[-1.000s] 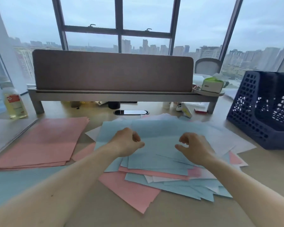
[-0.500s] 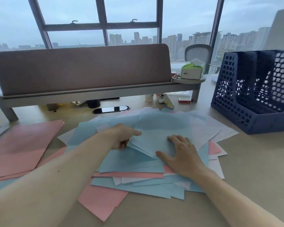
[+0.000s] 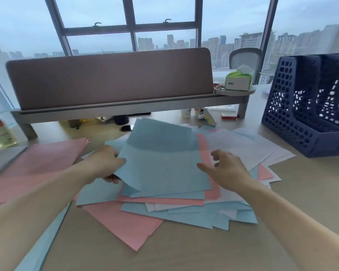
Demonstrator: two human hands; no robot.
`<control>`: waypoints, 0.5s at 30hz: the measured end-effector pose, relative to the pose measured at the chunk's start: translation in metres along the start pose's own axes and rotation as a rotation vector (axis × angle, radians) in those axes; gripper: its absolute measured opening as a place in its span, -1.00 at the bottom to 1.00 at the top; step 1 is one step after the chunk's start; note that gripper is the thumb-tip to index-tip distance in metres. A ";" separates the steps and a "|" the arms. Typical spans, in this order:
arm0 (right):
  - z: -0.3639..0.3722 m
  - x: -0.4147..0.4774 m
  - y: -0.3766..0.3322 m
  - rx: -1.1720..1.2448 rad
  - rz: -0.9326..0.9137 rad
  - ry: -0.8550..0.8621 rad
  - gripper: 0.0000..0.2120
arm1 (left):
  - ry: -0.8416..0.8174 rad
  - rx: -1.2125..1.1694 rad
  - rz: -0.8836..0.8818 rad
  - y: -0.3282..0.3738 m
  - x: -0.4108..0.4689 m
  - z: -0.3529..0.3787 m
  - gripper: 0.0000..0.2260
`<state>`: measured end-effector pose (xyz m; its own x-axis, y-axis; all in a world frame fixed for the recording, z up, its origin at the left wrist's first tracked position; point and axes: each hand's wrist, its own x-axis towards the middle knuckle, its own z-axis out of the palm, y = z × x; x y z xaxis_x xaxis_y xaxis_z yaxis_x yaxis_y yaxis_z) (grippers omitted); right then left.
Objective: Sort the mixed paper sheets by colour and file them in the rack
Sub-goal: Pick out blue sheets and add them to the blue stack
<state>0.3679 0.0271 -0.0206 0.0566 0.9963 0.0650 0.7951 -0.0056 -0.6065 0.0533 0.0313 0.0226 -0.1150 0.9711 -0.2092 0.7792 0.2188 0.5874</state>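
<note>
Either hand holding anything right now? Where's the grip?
The left hand pinches the lifted blue sheets at their left edge, near the lower corner. The right hand is open and holds nothing.

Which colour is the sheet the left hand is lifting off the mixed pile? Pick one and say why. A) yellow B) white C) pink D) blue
D: the left hand pinches the left edge of a blue sheet raised above the mixed pile, while the right hand hovers open beside it.
</note>
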 end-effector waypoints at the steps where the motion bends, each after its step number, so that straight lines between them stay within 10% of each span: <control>1: -0.001 0.000 -0.004 -0.023 0.038 -0.045 -0.30 | -0.016 -0.002 -0.034 -0.009 -0.003 0.000 -0.82; 15: 0.007 0.014 -0.036 -0.041 0.222 -0.170 -0.42 | -0.058 -0.419 -0.091 -0.024 -0.010 0.020 -0.86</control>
<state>0.3362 0.0422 -0.0033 0.1332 0.9703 -0.2018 0.7982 -0.2257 -0.5585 0.0480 0.0141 -0.0048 -0.1275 0.9417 -0.3113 0.4488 0.3347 0.8286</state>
